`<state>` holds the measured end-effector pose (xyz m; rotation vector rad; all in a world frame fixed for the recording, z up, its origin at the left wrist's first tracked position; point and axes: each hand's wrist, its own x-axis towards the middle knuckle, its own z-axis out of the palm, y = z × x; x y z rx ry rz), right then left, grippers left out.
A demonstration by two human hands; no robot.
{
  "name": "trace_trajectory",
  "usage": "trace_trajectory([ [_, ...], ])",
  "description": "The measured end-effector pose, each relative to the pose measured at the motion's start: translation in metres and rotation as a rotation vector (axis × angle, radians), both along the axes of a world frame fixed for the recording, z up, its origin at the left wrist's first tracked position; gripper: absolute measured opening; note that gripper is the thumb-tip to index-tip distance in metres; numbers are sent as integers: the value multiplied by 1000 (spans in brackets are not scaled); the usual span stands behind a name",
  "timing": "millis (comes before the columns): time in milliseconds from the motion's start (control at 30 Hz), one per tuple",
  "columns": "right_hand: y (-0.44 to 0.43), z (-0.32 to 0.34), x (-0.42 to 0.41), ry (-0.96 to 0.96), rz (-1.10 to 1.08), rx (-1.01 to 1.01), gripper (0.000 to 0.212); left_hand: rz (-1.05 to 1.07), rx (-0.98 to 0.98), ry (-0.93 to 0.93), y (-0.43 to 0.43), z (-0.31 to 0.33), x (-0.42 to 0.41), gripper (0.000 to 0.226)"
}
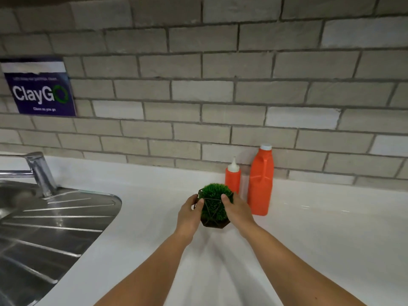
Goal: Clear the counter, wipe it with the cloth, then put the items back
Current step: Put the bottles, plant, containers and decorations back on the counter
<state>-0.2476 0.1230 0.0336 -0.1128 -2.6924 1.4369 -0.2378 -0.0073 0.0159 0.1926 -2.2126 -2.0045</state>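
Blue sign (39, 91) on the brick wall (220, 89): I read "ClayGO" in big white letters, the O a green ring.
Line beneath: "Clean as you go", small and white.
Line above: too blurred for me to read.

Soft, even indoor light, moderately bright. White counter (143, 217) near blown out; faint grey shadows fan across it toward camera. Hard glare streaks on steel drainboard (55, 219) and faucet (40, 171). Brick wall (220, 89) courses bow at frame edges: wide-angle distortion. Top-left corner dark. Overall slightly soft; small print on sign (39, 91) smeared.
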Motion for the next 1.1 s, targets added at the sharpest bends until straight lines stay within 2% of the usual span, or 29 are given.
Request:
trace_trajectory([
  [467,-34,-15,-59,-61,42,-76,49,-72,152,-45,-41,-26,-79,42],
  [733,-40,-25,-69,-82,58,-120,44,-87,173,-4,-39,-35,-89,48],
  [933,-39,-32,-71,-102,92,-143,48,-72,186,-30,-39,-42,-99,52],
  [1100,-41,-29,-70,-107,124,-136,50,-41,218,-26,-39,-39,-102,47],
])
